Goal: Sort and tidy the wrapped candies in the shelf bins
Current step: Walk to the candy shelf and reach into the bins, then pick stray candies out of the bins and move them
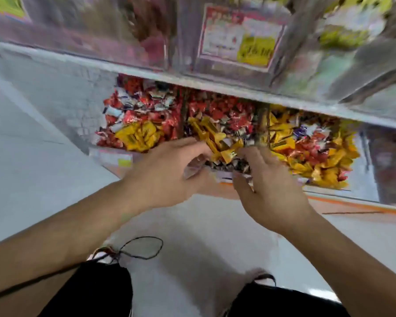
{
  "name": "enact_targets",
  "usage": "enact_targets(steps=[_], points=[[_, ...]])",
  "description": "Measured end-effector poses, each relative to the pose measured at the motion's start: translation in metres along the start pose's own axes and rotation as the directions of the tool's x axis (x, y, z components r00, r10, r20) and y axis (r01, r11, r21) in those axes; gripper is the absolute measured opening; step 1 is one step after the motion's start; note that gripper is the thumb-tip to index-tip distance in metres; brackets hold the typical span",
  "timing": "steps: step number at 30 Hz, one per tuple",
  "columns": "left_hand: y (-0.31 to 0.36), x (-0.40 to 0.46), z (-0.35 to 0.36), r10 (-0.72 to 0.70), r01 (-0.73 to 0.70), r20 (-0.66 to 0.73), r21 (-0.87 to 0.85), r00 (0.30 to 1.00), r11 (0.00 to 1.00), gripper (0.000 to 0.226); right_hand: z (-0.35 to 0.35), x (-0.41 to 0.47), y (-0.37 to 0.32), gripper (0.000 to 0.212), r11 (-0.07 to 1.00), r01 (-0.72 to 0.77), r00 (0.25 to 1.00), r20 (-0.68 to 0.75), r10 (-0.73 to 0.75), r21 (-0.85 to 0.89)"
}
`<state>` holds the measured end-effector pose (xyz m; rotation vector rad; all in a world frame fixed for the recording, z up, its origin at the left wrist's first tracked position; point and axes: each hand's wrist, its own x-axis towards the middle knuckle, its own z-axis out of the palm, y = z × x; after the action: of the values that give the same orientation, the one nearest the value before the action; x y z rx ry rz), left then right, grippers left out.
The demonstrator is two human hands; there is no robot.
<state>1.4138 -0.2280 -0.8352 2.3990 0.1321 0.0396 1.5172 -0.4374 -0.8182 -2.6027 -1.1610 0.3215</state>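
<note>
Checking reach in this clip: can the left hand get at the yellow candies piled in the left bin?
Probably yes. The left hand hovers at the middle bin's front, and the yellow candies lie uncovered on top, just beside it.

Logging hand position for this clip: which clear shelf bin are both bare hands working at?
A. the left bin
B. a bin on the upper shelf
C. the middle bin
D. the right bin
C: the left hand and right hand meet at the middle bin's front, by its yellow wrapped candies.
</note>
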Motion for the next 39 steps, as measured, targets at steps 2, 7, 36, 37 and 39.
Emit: enact_targets(steps=[2, 7, 36, 37, 39], points=[[-0.018, 0.008, 0.021, 0.057, -0.056, -0.037, 0.027, 0.998, 0.998, 0.020, 0.027, 0.006, 0.015, 0.041, 0.999, 0.046, 0.996, -0.078, -0.046, -0.012], [-0.034, 0.025, 0.046, 0.218, -0.196, -0.205, 0.123, 0.954, 0.973, 0.014, 0.062, 0.022, 0.044, 0.042, 0.992, 0.091, 0.970, -0.217, -0.109, -0.092], [0.021, -0.042, 0.062, 0.167, -0.110, -0.292, 0.201, 0.942, 0.973, 0.016, 0.031, -0.081, 0.008, 0.037, 0.983, -0.109, 0.931, -0.333, 0.152, 0.146], [0.016, -0.033, 0.064, 0.160, -0.107, -0.294, 0.190, 0.942, 0.976, 0.018, 0.033, -0.067, 0.013, 0.038, 0.981, -0.104, 0.934, -0.323, 0.154, 0.166], [0.008, -0.020, 0.066, 0.154, -0.106, -0.294, 0.170, 0.943, 0.980, 0.020, 0.029, -0.044, 0.018, 0.036, 0.978, -0.095, 0.938, -0.313, 0.151, 0.188]])
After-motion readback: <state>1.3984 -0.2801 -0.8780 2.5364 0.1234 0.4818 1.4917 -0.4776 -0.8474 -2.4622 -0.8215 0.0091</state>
